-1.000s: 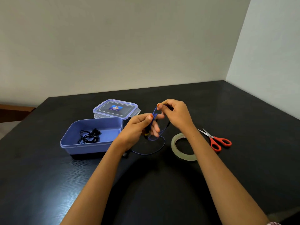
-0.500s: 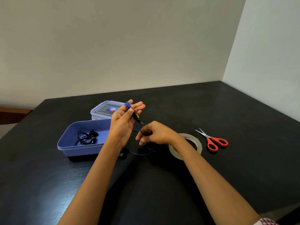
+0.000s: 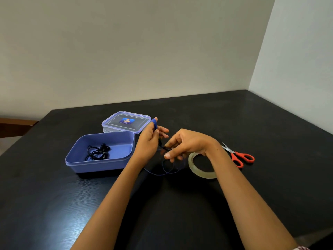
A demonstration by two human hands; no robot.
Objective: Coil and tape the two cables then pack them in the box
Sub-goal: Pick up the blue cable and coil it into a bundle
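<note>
Tabletop [image 3: 234,120], black, bears one open blue box [image 3: 100,164] at left with one coiled black cable [image 3: 98,152] inside; its one clear lid [image 3: 126,121] lies just beyond. The left hand [image 3: 149,141], fingers raised, has the blue cable [image 3: 154,122] wound round them. The right hand [image 3: 187,145] pinches what seems to be that cable's dark plug end, with loose loops trailing below. One tape roll [image 3: 200,173] lies to the right, and one pair of red scissors [image 3: 241,157] farther right.

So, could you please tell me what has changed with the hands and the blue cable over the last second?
The hands parted: the left hand lifted with the blue cable wound round its fingers, while the right hand dropped and now pinches the loose length just below. Unmoved: black cable in the box, lid, tape roll, scissors.
</note>
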